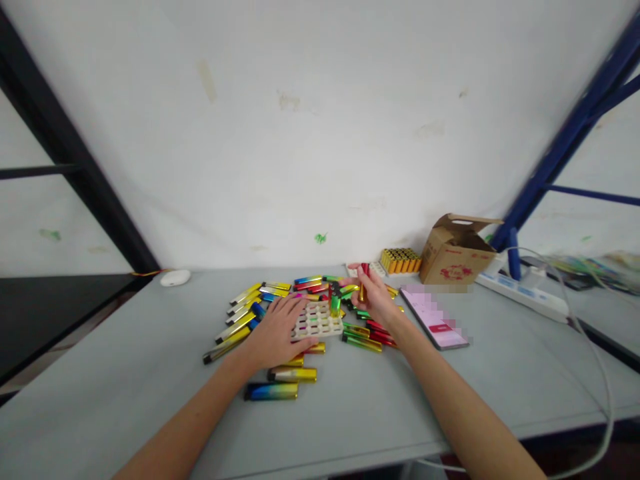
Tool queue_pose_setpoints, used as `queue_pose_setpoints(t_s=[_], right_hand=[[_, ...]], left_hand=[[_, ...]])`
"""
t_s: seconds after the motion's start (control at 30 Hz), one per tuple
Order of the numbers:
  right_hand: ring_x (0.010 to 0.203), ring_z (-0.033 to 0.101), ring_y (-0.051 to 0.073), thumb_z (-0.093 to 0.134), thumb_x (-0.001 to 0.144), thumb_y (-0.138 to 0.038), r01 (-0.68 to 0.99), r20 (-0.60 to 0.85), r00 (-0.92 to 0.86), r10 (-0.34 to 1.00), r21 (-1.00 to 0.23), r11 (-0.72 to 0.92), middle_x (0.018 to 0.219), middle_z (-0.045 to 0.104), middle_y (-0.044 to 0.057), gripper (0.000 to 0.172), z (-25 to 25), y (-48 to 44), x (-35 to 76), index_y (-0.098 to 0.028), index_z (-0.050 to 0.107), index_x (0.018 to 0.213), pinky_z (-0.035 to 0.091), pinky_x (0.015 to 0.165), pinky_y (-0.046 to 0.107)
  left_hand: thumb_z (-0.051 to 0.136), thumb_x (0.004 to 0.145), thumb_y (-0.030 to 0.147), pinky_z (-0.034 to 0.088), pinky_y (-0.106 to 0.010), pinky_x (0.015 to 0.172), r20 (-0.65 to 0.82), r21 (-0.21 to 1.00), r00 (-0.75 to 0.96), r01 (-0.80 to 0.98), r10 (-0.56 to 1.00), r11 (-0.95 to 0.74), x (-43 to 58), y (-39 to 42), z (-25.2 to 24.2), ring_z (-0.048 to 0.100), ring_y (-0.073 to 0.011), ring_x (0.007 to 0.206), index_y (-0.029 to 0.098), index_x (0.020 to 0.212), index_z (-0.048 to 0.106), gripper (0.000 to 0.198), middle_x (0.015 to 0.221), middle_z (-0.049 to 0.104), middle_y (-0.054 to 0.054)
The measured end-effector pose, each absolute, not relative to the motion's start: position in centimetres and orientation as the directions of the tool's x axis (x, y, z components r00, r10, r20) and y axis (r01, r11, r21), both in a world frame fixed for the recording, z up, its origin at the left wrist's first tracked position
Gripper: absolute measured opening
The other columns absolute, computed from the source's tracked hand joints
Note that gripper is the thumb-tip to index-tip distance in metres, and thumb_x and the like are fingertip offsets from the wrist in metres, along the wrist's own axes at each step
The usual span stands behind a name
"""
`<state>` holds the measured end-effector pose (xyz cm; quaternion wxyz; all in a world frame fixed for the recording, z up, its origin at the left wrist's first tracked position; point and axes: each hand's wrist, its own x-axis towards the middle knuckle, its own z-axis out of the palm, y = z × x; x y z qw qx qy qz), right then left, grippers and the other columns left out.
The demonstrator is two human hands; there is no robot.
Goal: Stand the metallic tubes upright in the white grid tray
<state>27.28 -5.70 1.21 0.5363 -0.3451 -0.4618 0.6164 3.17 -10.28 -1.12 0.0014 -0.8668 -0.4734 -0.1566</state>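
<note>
Several shiny coloured tubes (235, 325) lie scattered on the grey table (125, 373). A white tray with a grid of holes (319, 321) sits among them, and a green-yellow tube (335, 305) stands in one of its holes. My left hand (277, 335) lies flat with fingers spread, touching the tray's left side. My right hand (373, 297) is closed on a red and gold tube (363, 283), held upright just right of the tray.
A phone (434, 316) lies to the right of the tubes. Behind it stand an open cardboard box (457, 250) and a block of orange tubes (400, 260). A white power strip (525, 293) with a cable runs at the right. A white oval object (175, 277) lies far left.
</note>
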Motion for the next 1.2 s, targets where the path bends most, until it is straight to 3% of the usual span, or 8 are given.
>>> queue_pose_setpoints(t_s=[0.17, 0.3, 0.4, 0.57, 0.8, 1.2], right_hand=[[0.041, 0.032, 0.005, 0.075, 0.069, -0.053, -0.361, 0.171, -0.157, 0.973, -0.927, 0.105, 0.056, 0.049, -0.008, 0.042, 1.1, -5.1, 27.6, -0.021, 0.060, 0.092, 0.019, 0.038, 0.017], [0.043, 0.033, 0.008, 0.058, 0.072, -0.069, -0.467, 0.087, -0.218, 0.972, -0.884, -0.026, 0.048, 0.034, -0.007, 0.051, 1.4, -4.5, 28.1, -0.020, 0.051, 0.065, 0.026, 0.040, 0.018], [0.041, 0.030, 0.008, 0.050, 0.078, -0.065, -0.492, 0.008, -0.251, 0.968, -0.862, -0.120, 0.047, 0.029, -0.007, 0.049, 1.5, -4.5, 28.4, -0.021, 0.039, 0.058, 0.025, 0.039, 0.019], [0.037, 0.023, 0.008, 0.041, 0.081, -0.054, -0.506, -0.013, -0.238, 0.971, -0.852, -0.135, 0.045, 0.026, -0.008, 0.041, 1.4, -4.8, 28.3, -0.022, 0.033, 0.056, 0.018, 0.037, 0.020], [0.040, 0.025, 0.009, 0.036, 0.079, -0.045, -0.456, -0.024, -0.232, 0.972, -0.880, -0.130, 0.046, 0.027, -0.006, 0.032, 1.4, -4.8, 27.8, -0.023, 0.032, 0.056, 0.022, 0.039, 0.020], [0.041, 0.014, 0.008, 0.037, 0.077, -0.042, -0.454, -0.055, -0.215, 0.975, -0.878, -0.150, 0.050, 0.021, -0.009, 0.026, 1.7, -5.1, 27.1, -0.023, 0.030, 0.060, 0.013, 0.038, 0.018]], left_hand=[[0.058, 0.084, 0.057, 0.031, -0.051, 0.113, 0.290, 0.128, 0.512, 0.817, 0.809, -0.563, 3.0, -10.1, -1.3, 0.040, -0.0334, 0.136, 0.014, 0.141, 0.043, 0.074, 0.146, 0.047, -0.017], [0.057, 0.084, 0.059, 0.031, -0.051, 0.113, 0.292, 0.128, 0.514, 0.815, 0.807, -0.565, 3.0, -10.1, -1.3, 0.040, -0.0337, 0.136, 0.013, 0.140, 0.044, 0.074, 0.145, 0.047, -0.017], [0.055, 0.085, 0.059, 0.032, -0.050, 0.113, 0.289, 0.119, 0.516, 0.816, 0.806, -0.565, 3.1, -10.2, -1.3, 0.040, -0.0335, 0.136, 0.013, 0.141, 0.042, 0.075, 0.146, 0.047, -0.017], [0.056, 0.085, 0.058, 0.031, -0.049, 0.113, 0.293, 0.106, 0.525, 0.813, 0.799, -0.573, 3.0, -10.1, -1.4, 0.040, -0.0328, 0.136, 0.012, 0.141, 0.042, 0.074, 0.146, 0.047, -0.017], [0.059, 0.084, 0.056, 0.030, -0.052, 0.114, 0.310, 0.125, 0.519, 0.808, 0.797, -0.575, 3.2, -10.2, -1.3, 0.038, -0.0337, 0.137, 0.014, 0.140, 0.043, 0.072, 0.146, 0.047, -0.016], [0.056, 0.084, 0.059, 0.030, -0.053, 0.113, 0.355, 0.113, 0.522, 0.799, 0.775, -0.590, 3.1, -10.1, -1.9, 0.039, -0.0346, 0.135, 0.015, 0.141, 0.043, 0.073, 0.144, 0.049, -0.015]])
